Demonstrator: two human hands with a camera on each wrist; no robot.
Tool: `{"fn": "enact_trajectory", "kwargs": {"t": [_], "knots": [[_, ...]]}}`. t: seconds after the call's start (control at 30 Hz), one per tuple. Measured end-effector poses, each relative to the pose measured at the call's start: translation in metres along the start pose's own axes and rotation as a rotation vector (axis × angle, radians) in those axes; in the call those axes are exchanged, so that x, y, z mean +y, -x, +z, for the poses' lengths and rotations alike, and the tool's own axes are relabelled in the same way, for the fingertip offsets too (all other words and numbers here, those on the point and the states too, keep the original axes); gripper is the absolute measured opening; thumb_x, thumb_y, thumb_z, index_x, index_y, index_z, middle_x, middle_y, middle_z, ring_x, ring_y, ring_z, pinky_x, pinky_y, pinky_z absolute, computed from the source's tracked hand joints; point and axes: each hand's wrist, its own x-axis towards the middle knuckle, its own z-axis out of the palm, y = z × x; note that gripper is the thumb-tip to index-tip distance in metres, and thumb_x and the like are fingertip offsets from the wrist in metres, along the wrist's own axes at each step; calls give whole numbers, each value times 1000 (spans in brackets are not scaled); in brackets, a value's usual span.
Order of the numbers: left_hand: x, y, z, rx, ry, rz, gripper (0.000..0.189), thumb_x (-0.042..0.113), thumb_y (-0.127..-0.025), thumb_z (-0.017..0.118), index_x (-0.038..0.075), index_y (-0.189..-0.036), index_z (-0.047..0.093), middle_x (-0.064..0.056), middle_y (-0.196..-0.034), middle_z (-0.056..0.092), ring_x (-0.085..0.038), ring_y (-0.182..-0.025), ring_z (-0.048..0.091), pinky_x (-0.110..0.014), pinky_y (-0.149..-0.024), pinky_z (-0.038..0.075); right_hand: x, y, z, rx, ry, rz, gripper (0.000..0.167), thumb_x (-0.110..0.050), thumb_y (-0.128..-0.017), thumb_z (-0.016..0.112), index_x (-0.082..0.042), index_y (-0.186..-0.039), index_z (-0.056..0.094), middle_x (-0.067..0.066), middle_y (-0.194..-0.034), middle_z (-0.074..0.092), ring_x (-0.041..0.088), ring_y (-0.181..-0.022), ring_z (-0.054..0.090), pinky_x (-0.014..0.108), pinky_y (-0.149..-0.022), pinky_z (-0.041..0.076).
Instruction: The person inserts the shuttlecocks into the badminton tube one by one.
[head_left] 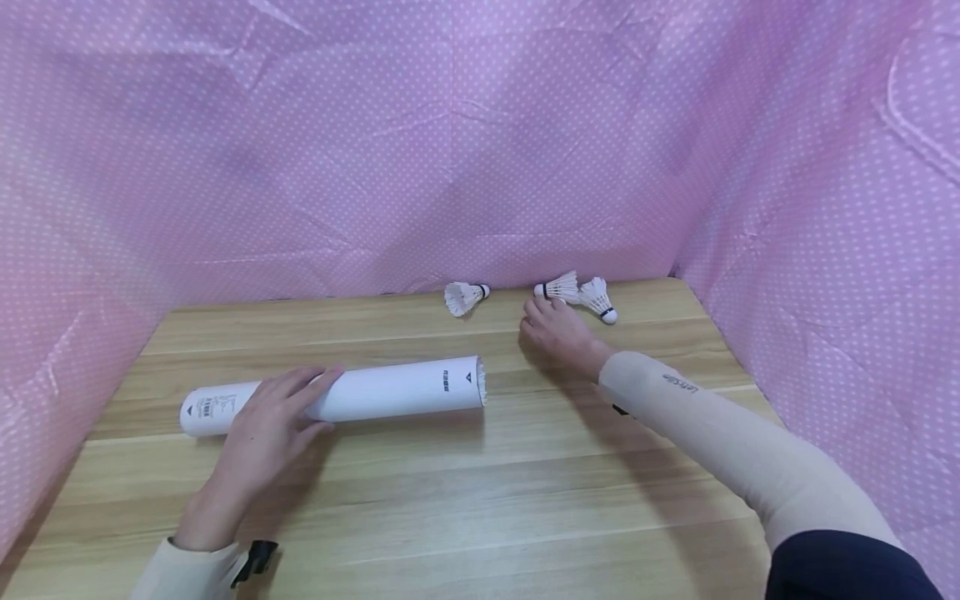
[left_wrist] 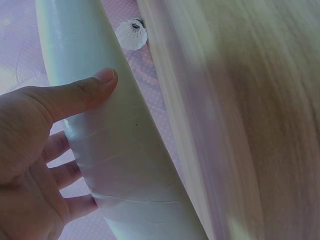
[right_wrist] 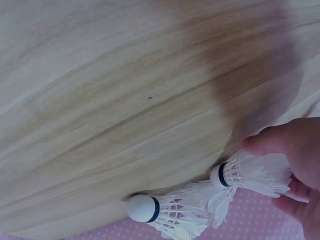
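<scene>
In the head view, gripping a white tube (head_left: 405, 393) crosswise over the desk (head_left: 465, 500) with the left hand (head_left: 273, 425), and holding the right hand (head_left: 558, 329) beside shuttlecocks (head_left: 597, 300) at the back, near the pink cloth (head_left: 450, 150). From the left wrist, wrapping thumb (left_wrist: 82, 99) and fingers (left_wrist: 66, 175) around opposite sides of the tube, probably to stop any rolling. From the right wrist, pinching one shuttlecock (right_wrist: 242, 175) by the feathers (right_wrist: 267, 174), apparently for a light hold, leaving the cork (right_wrist: 216, 176) free and pointing away from the palm.

White tube (head_left: 405, 390) partly covered by left grip (head_left: 266, 429), small print (head_left: 213, 406) illegible
</scene>
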Motion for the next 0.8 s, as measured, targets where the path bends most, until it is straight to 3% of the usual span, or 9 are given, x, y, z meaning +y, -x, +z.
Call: {"fn": "enact_trajectory", "kwargs": {"t": [0.27,0.63,0.8], "knots": [[0,0,0,5,0,4,88,1,-59,93,14,-139,61,-15,-127,63,-40,-111,59,-57,-102,42,5,9,-7,15,-49,22,36,3,-83,67,-5,-117,59,19,-117,53,32,-105,52,34,-77,56],[0,0,-1,1,0,-9,85,1,-60,93,13,-138,61,-15,-127,63,-41,-111,58,-57,-100,43,9,27,-12,276,-324,102,34,17,-80,57,-1,-108,56,18,-108,54,34,-97,55,35,-67,58],[1,1,-1,-3,-1,-18,85,2,-60,94,14,-138,62,-13,-127,63,-40,-111,59,-56,-99,44,12,36,-11,432,-445,116,35,16,-80,55,0,-112,57,20,-106,56,38,-100,57,44,-75,59]]}}
